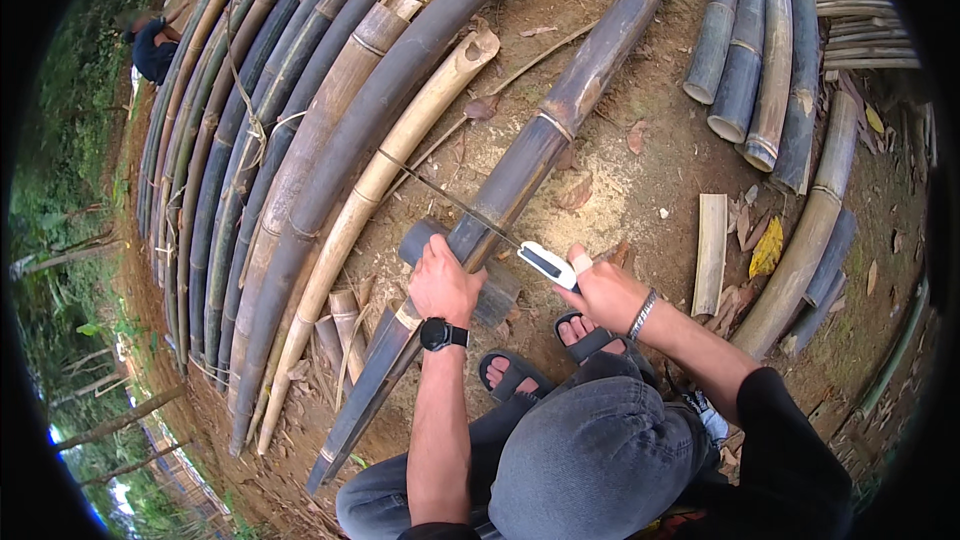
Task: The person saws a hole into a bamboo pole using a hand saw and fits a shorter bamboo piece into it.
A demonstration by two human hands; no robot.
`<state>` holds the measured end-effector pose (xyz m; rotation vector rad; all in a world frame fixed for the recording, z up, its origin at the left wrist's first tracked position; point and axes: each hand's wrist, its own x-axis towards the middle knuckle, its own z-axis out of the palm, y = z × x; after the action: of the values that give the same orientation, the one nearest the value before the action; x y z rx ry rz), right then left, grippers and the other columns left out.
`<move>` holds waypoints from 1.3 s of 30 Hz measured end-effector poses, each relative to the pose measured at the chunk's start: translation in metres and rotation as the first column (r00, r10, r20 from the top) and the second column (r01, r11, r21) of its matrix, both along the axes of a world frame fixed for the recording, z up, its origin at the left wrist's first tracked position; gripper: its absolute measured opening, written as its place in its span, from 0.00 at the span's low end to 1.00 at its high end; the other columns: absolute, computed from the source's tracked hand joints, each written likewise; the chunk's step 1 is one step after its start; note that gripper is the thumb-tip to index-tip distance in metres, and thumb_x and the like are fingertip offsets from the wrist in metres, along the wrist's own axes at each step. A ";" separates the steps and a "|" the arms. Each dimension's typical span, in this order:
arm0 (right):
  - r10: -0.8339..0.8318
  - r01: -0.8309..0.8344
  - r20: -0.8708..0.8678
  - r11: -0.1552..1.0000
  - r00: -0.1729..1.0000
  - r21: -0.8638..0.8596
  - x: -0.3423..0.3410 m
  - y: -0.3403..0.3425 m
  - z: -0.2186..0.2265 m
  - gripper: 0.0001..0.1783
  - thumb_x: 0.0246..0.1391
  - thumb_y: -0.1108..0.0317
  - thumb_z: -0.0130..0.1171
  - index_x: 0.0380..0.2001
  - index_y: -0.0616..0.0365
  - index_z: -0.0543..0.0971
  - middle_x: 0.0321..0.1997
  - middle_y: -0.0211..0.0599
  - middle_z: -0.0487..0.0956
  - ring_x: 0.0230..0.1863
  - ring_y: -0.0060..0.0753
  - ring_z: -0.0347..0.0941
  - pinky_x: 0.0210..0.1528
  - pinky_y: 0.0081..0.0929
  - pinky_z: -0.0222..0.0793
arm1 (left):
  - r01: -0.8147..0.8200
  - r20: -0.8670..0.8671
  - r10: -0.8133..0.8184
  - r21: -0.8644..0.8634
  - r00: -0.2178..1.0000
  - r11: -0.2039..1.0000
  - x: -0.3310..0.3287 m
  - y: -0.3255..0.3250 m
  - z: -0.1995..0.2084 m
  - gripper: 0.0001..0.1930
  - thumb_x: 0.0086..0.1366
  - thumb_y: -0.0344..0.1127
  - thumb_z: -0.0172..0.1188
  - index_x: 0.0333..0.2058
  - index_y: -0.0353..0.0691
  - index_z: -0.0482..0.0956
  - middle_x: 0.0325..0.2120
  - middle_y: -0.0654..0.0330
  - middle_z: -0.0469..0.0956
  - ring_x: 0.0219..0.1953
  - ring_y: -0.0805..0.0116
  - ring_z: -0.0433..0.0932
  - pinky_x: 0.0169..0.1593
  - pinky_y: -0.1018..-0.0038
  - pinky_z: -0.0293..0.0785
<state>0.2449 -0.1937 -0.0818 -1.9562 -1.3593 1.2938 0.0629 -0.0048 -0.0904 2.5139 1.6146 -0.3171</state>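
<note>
A long dark bamboo pole [515, 170] slants from the upper right down to the lower left in front of me. My left hand [446, 282] grips it from above, a black watch on that wrist. In my right hand [603, 290] is the white and dark handle of a hand saw [543, 262]. Its thin blade lies across the pole just beyond my left hand and reaches past it to the upper left. How deep the teeth sit in the bamboo I cannot tell. A short dark log [496, 302] lies crosswise under the pole near my left hand.
Many long bamboo poles [300, 155] lie side by side on the left, some tied with cord. More poles [745, 50] rest at the upper right. A split bamboo piece [711, 252] and sawdust [590, 202] are on the soil. Another person [155, 48] is at the far left.
</note>
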 end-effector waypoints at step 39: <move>-0.091 0.092 -0.018 0.996 0.996 0.010 0.019 -0.103 -0.005 0.25 0.58 0.58 0.65 0.44 0.63 0.64 0.29 0.65 0.78 0.38 0.71 0.77 0.35 0.53 0.72 | 0.005 0.106 -0.010 0.048 0.994 0.999 -0.031 0.014 0.028 0.31 0.61 0.67 0.59 0.39 0.39 0.73 0.30 0.48 0.83 0.34 0.50 0.84 0.36 0.58 0.78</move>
<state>0.2638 -0.2971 -0.0866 -1.9712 -1.2509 1.2549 0.0317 0.0096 -0.0620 2.5256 1.5915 -0.1447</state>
